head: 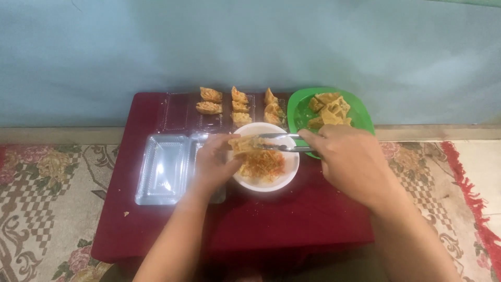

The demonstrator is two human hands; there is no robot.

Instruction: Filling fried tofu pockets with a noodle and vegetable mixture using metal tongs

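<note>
My left hand [213, 163] holds a golden fried tofu pocket [241, 144] over a white bowl [288, 172] of shredded orange filling [262, 164]. My right hand [346, 161] grips metal tongs [276, 142], whose tips reach the pocket. Behind the bowl, a green plate [297, 108] carries several plain fried tofu pieces [327, 108]. Several stuffed pieces [239, 107] sit in rows at the back of the table.
A low dark red table [261, 219] stands against a pale blue wall. An open clear plastic box [163, 168] lies on its left side, with another clear tray [177, 112] under the stuffed pieces. Patterned carpet [47, 198] surrounds the table.
</note>
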